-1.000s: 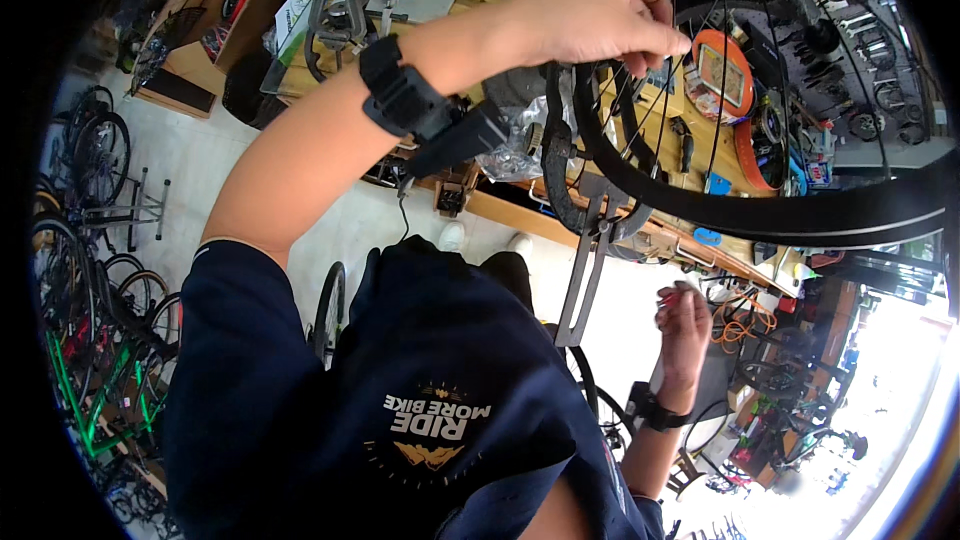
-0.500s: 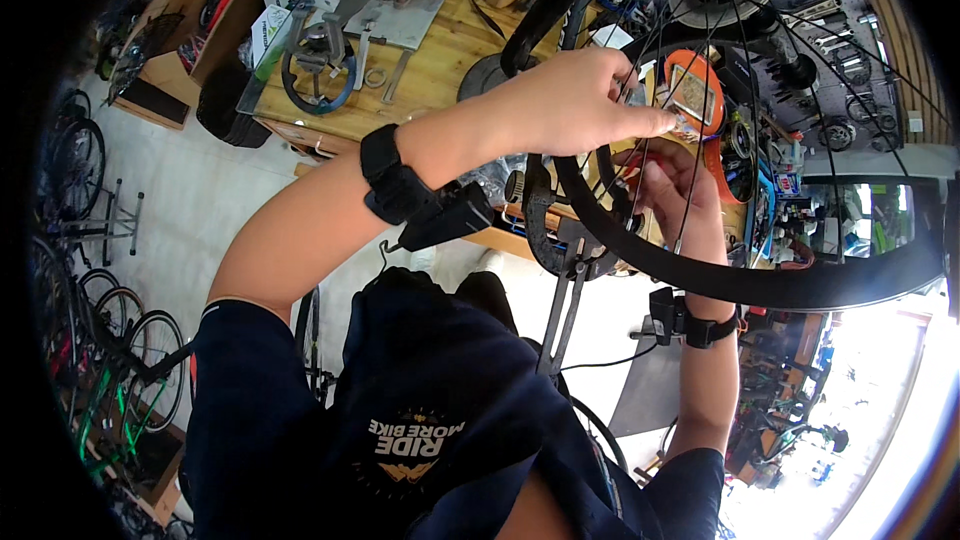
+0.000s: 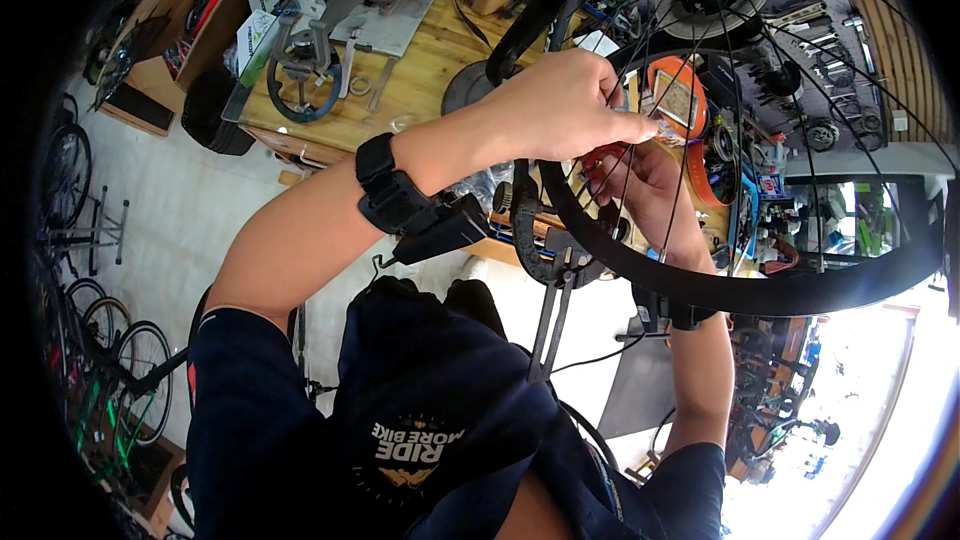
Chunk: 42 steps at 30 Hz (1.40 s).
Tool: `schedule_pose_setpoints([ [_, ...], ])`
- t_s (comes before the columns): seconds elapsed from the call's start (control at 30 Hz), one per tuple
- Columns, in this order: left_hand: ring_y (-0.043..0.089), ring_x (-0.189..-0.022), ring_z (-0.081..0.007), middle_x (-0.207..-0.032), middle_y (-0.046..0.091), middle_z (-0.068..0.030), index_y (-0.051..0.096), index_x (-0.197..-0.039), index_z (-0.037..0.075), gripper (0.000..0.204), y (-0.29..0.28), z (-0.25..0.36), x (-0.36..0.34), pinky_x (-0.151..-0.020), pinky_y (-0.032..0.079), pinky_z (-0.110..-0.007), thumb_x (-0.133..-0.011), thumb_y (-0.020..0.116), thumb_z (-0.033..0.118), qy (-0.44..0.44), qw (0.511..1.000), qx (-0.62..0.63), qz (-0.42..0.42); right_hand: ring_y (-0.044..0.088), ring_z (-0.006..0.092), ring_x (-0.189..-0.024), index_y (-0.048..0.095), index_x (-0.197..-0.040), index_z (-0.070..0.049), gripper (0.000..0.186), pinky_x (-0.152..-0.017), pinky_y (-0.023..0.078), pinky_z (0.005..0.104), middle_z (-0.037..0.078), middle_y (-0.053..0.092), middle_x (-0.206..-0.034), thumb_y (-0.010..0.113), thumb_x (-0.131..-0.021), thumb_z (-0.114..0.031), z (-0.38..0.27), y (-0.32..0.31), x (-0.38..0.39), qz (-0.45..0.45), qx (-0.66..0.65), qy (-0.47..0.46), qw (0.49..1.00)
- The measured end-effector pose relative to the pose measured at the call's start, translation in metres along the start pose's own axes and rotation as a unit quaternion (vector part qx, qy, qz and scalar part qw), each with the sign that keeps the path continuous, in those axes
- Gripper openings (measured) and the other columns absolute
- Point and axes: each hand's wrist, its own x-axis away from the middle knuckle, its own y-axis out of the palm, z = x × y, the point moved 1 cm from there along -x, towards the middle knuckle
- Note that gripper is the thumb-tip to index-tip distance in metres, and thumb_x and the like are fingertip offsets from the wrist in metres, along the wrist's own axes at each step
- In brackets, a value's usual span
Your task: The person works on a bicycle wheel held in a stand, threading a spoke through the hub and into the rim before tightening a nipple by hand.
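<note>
A bicycle wheel with a black rim [image 3: 690, 280] and thin dark spokes [image 3: 735, 140] stands in a truing stand [image 3: 533, 230]. My left hand [image 3: 570, 105] reaches over the rim, its fingers curled and thumb laid across the spokes; it appears to pinch a spoke, though the fingertips are partly hidden. Just below it, among the spokes on the inner side of the rim, my right hand [image 3: 650, 190] is closed on a small red spoke wrench [image 3: 603, 153]. The wrench sits close to the rim, partly covered by my fingers.
Behind the wheel runs a wooden workbench [image 3: 420, 90] bearing a metal fixture [image 3: 365, 10] and an orange round container [image 3: 675, 100]. Tools hang on a pegboard [image 3: 830, 50] at the right. Several bicycles [image 3: 140, 370] stand at the left, below cardboard boxes [image 3: 190, 50].
My right hand has shifted left toward the rim, and more of the red spoke wrench shows. My left hand keeps nearly the same pose. The whole view has shifted slightly.
</note>
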Motion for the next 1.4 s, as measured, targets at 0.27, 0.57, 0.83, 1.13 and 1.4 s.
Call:
schedule_pose_setpoints([
  [0.27, 0.057, -0.057, -0.0124, -0.063, 0.061, -0.0055, 0.068, -0.076, -0.003, 0.054, -0.009, 0.026, -0.001, -0.054, 0.042, -0.026, -0.078, 0.079, 0.05, -0.027, 0.996, 0.059, -0.062, 0.06, 0.0076, -0.081, 0.053, -0.127, 0.002, 0.035, -0.074, 0.051, 0.0225, 0.012, 0.068, -0.11, 0.058, -0.101, -0.022, -0.024, 0.011, 0.018, -0.042, -0.086, 0.002, 0.995],
  [0.57, 0.059, -0.063, -0.0127, -0.065, 0.061, -0.0045, 0.067, -0.07, 0.0, 0.056, -0.006, 0.047, -0.001, -0.058, 0.044, -0.025, -0.077, 0.078, 0.055, -0.03, 0.985, 0.157, -0.072, 0.064, 0.0191, -0.097, 0.052, -0.128, 0.006, 0.044, -0.075, 0.051, 0.024, 0.016, 0.064, -0.112, 0.062, -0.098, -0.025, -0.029, 0.017, 0.027, -0.131, -0.309, -0.036, 0.941],
  [0.83, 0.053, -0.059, -0.0114, -0.062, 0.057, -0.0031, 0.066, -0.069, -0.001, 0.057, -0.007, 0.041, 0.005, -0.054, 0.037, -0.025, -0.078, 0.078, 0.054, -0.048, 0.987, 0.137, -0.064, 0.063, 0.0101, -0.084, 0.057, -0.122, 0.002, 0.04, -0.067, 0.048, 0.0183, 0.009, 0.066, -0.103, 0.068, -0.095, -0.027, -0.021, 0.016, 0.023, -0.073, -0.2, 0.003, 0.977],
  [1.13, 0.042, -0.057, -0.0089, -0.06, 0.048, 0.0018, 0.066, -0.069, 0.001, 0.055, -0.007, 0.033, 0.001, -0.051, 0.029, -0.026, -0.078, 0.078, 0.054, -0.024, 0.998, 0.047, -0.038, 0.056, 0.0053, -0.066, 0.064, -0.098, 0.002, 0.029, -0.058, 0.043, 0.0205, 0.001, 0.066, -0.077, 0.081, -0.085, -0.019, -0.031, 0.035, 0.023, 0.104, 0.017, 0.009, 0.994],
  [1.4, 0.042, -0.057, -0.0078, -0.061, 0.048, 0.0029, 0.068, -0.072, 0.002, 0.051, -0.007, 0.026, -0.003, -0.051, 0.027, -0.027, -0.08, 0.078, 0.051, -0.023, 0.999, 0.01, -0.041, 0.057, 0.0068, -0.059, 0.063, -0.097, 0.002, 0.02, -0.056, 0.047, 0.0218, 0.003, 0.066, -0.077, 0.071, -0.093, -0.016, -0.03, 0.039, 0.031, 0.148, 0.035, -0.046, 0.987],
])
